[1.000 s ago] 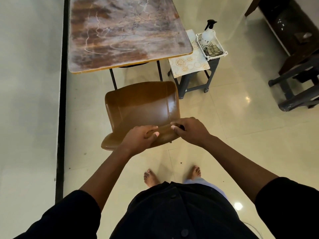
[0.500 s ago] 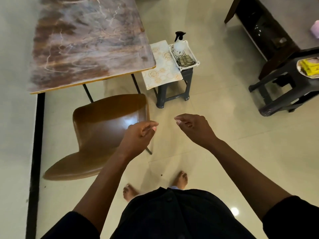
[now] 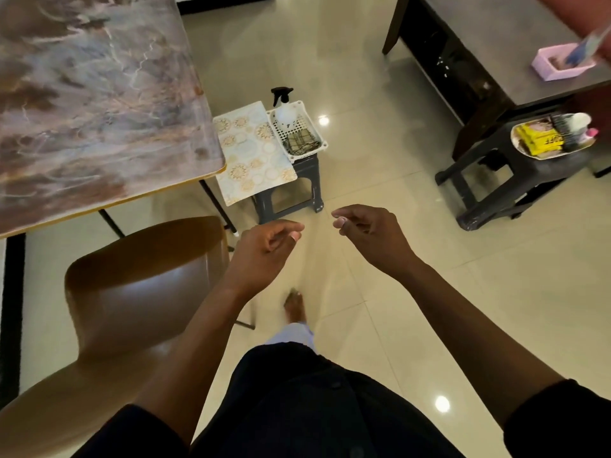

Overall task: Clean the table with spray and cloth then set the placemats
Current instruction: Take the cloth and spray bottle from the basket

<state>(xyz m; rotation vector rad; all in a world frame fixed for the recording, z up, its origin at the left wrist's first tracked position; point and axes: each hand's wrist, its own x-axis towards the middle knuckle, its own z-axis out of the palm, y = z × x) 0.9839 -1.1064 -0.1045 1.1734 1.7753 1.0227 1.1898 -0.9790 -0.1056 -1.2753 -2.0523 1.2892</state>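
The marbled brown table [image 3: 92,104] fills the upper left, its top bare. Just right of its corner a grey stool [image 3: 297,190] carries a pale patterned placemat [image 3: 253,150] and a white basket [image 3: 299,133]. In the basket stand a spray bottle [image 3: 283,109] with a black trigger and a folded checked cloth [image 3: 302,142]. My left hand [image 3: 264,252] and my right hand [image 3: 373,236] hover over the floor below the stool, fingers loosely curled and apart, holding nothing.
A brown chair [image 3: 139,292] stands at the lower left, pulled out from the table. A dark cabinet [image 3: 479,71] with a pink tray [image 3: 558,62] is at the upper right; a second dark stool [image 3: 515,183] holds a plate of packets [image 3: 545,137]. The floor is glossy tile.
Both hands have let go of the chair back and lifted off it. The view has swung right toward the stool, and I have stepped forward; the chair now sits further left.
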